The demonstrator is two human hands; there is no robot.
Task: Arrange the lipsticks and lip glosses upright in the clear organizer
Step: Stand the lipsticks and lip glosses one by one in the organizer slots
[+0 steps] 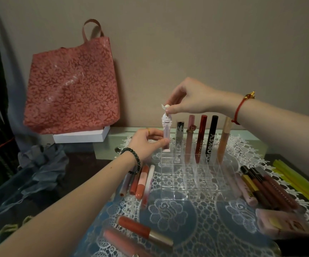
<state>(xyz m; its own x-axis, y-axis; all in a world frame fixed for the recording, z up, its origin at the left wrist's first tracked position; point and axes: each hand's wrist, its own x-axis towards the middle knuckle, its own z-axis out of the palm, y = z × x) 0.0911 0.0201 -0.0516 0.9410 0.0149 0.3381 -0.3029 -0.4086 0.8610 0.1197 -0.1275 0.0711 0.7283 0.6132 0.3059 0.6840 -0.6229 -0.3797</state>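
Both my right hand (190, 97), pinching the winged cap, and left hand (146, 143), pinching the lower barrel, hold the white lip gloss (166, 127) upright at the back-left cell of the clear organizer (187, 182); I'd lower it plumb.

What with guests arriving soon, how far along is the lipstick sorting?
Done: five tubes stand upright in the back row of the clear organizer. In hand: the right hand pinches the top of the white lipstick, the left hand grips its lower body, at the back-left corner. Left: loose tubes lying left, right and in front of it.
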